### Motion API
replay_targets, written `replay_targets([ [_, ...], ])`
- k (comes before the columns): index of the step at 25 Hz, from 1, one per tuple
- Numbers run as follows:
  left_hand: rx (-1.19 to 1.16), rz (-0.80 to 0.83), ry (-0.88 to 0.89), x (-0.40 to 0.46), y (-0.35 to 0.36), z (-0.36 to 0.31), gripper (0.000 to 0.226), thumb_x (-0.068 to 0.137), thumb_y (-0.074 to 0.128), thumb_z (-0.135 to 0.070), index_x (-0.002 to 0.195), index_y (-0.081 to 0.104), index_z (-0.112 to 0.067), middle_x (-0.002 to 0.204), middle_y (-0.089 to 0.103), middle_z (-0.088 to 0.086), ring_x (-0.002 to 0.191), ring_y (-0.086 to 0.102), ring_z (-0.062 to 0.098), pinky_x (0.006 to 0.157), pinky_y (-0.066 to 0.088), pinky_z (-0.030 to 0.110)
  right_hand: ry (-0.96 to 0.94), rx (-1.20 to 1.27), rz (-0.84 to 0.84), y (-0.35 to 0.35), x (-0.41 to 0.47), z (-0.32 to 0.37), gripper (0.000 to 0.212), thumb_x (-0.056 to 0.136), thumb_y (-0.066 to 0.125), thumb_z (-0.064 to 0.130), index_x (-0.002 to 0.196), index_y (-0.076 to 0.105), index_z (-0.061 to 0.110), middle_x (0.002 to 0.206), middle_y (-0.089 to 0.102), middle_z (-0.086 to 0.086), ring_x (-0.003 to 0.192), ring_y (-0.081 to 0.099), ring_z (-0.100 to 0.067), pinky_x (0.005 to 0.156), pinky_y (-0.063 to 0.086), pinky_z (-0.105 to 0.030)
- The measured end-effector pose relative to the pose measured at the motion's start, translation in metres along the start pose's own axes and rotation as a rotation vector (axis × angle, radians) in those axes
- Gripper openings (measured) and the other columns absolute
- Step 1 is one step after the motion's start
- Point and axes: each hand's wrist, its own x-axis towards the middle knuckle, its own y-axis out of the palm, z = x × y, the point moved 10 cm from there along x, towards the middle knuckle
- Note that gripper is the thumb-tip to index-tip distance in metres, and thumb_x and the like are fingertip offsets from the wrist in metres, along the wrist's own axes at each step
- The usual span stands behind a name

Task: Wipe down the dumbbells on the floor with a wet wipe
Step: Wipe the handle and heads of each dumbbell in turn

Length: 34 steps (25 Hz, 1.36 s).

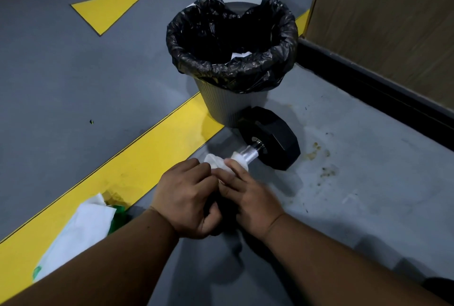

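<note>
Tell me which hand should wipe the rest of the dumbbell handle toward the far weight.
Right. The right hand already pinches the wet wipe around the dumbbell handle, nearest the bare knurled part.

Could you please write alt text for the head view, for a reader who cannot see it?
Two hands, left and right, hold a white wet wipe around a dumbbell handle on a grey floor. Behind stands a black-lined bin; a wipe packet lies left.

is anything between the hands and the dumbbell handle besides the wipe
Nothing visible. Both the left hand and right hand hold the wet wipe wrapped on the dumbbell handle; the bin stands beyond it.
</note>
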Motion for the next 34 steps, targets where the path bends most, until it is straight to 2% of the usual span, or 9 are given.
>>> replay_targets([
  [7,-0.014,-0.033,0.027,0.003,-0.007,-0.010,0.023,0.066,0.055,-0.025,0.086,0.045,-0.024,0.065,0.043,0.008,0.056,0.034,0.028,0.054,0.029,0.030,0.199,-0.073,-0.186,-0.033,0.005,-0.026,0.072,0.085,0.049,-0.009,0.147,0.050,0.026,0.157,0.040,0.008,0.153,0.022,-0.013,0.119,0.029,-0.022],
  [12,0.032,0.011,-0.006,0.001,0.001,-0.005,0.018,0.068,0.055,-0.028,0.068,0.057,-0.010,0.067,0.044,0.007,0.058,0.033,0.027,0.053,0.033,0.034,0.015,-0.049,0.024,-0.004,0.001,-0.002,0.072,0.087,0.067,0.005,0.150,0.045,0.033,0.162,0.035,0.007,0.150,0.029,-0.012,0.106,0.037,-0.022],
  [14,0.040,0.012,-0.008,0.001,0.000,-0.007,0.017,0.067,0.055,-0.027,0.070,0.058,-0.010,0.067,0.043,0.008,0.057,0.032,0.027,0.053,0.032,0.033,0.039,-0.040,0.063,-0.019,0.009,-0.012,0.067,0.088,0.061,-0.005,0.147,0.053,0.026,0.158,0.040,0.003,0.146,0.029,-0.007,0.120,0.027,-0.023],
  [16,0.049,0.001,-0.010,0.002,0.000,-0.010,0.016,0.065,0.056,-0.025,0.073,0.057,-0.011,0.066,0.043,0.009,0.057,0.032,0.027,0.053,0.030,0.033,0.103,-0.107,-0.093,-0.045,0.018,-0.026,0.072,0.074,0.064,-0.016,0.137,0.062,0.019,0.147,0.053,0.000,0.143,0.032,-0.018,0.120,0.018,-0.016],
  [21,0.061,-0.063,0.022,-0.002,0.001,-0.026,0.018,0.064,0.062,-0.025,0.073,0.054,-0.012,0.067,0.045,0.009,0.058,0.033,0.027,0.059,0.028,0.033,0.100,-0.095,-0.128,-0.020,-0.002,-0.007,0.078,0.083,0.067,0.002,0.148,0.037,0.034,0.158,0.035,0.010,0.151,0.026,-0.022,0.099,0.053,-0.039],
  [24,0.081,-0.040,0.049,-0.006,0.007,-0.036,0.022,0.064,0.069,-0.029,0.070,0.060,-0.010,0.071,0.051,0.009,0.059,0.038,0.027,0.062,0.035,0.035,-0.032,-0.040,-0.056,-0.012,-0.010,0.008,0.085,0.086,0.070,0.010,0.151,0.025,0.041,0.162,0.011,0.023,0.146,0.036,-0.020,0.093,0.058,-0.044],
  [29,0.110,-0.057,0.067,-0.006,0.006,-0.051,0.023,0.062,0.067,-0.030,0.064,0.052,-0.013,0.076,0.050,0.008,0.060,0.036,0.027,0.062,0.035,0.034,-0.017,-0.216,-0.058,-0.051,-0.002,-0.021,0.082,0.080,0.062,-0.003,0.148,0.041,0.036,0.154,0.042,0.006,0.142,0.042,-0.026,0.097,0.056,-0.046],
  [31,0.116,-0.068,0.075,-0.008,0.009,-0.058,0.023,0.063,0.066,-0.031,0.064,0.051,-0.014,0.075,0.050,0.007,0.061,0.036,0.026,0.064,0.036,0.033,0.116,-0.192,-0.151,-0.051,-0.012,-0.033,0.075,0.077,0.063,-0.006,0.145,0.054,0.025,0.153,0.047,0.002,0.146,0.035,-0.026,0.106,0.049,-0.038],
  [34,0.123,-0.038,0.086,-0.014,0.019,-0.071,0.023,0.066,0.066,-0.036,0.066,0.057,-0.015,0.073,0.055,0.006,0.065,0.044,0.028,0.071,0.041,0.036,0.029,-0.272,0.061,0.015,-0.032,0.001,0.072,0.096,0.052,0.012,0.161,0.024,0.025,0.168,0.020,0.002,0.157,0.009,-0.026,0.121,0.018,-0.031],
])
